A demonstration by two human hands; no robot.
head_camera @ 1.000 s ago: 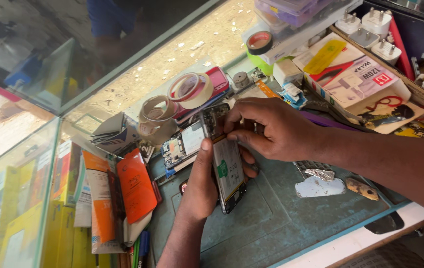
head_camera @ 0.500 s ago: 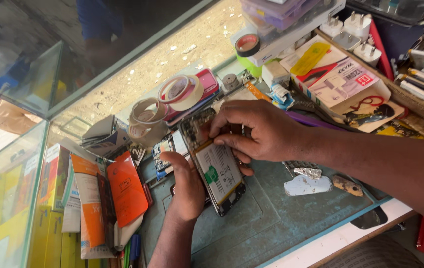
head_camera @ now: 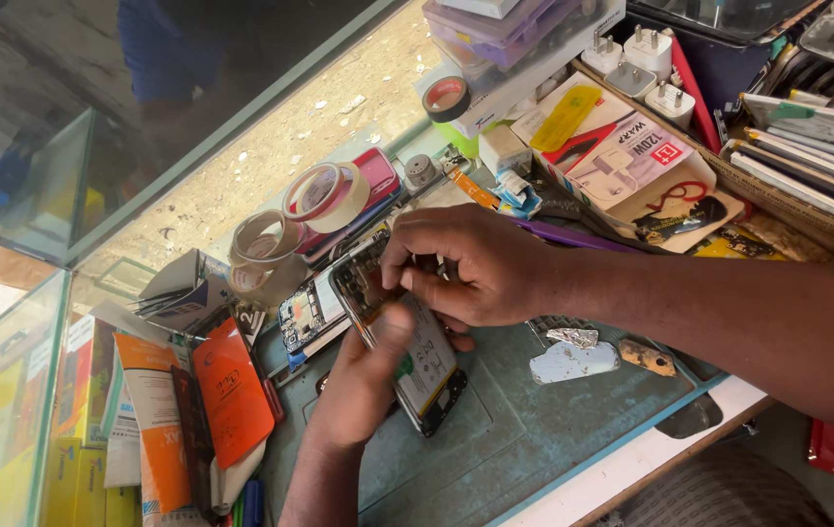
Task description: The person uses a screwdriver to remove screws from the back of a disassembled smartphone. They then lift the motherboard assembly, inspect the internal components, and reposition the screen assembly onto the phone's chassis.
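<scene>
- Head view: I see my left hand (head_camera: 363, 376) come up from the bottom edge, forearm steep, wrist bent back, with an opened phone (head_camera: 399, 337) lying across it.
- Its grip is closed around the phone's lower half: palm under the body, thumb laid over the battery side, the other fingers hidden beneath.
- My right hand (head_camera: 471, 263) reaches in from the right, forearm stretched across the desk (head_camera: 534, 429), knuckles up and wrist nearly level.
- Its grip is pinched tight at the fingertips on the phone's upper end; thumb and forefinger meet on the exposed parts there, and I cannot tell whether a small part or tool sits between them.
- The phone is back cover off, tilted, top end pointing away from me, just above the grey-green mat of the desk; it sits between the two grips, the left one below, the right one above.
- Just beyond the left grip, on its outer side, lies a bare circuit board (head_camera: 305, 314).
- Beyond the right grip's fingertips stand rolls of tape (head_camera: 324, 193); beside them a pink case.
- Under the right forearm, near the wrist, lie a pale scrap of cover (head_camera: 573, 361) and crumpled foil (head_camera: 573, 337).
- Outside the left wrist stands an orange packet (head_camera: 232, 395).
</scene>
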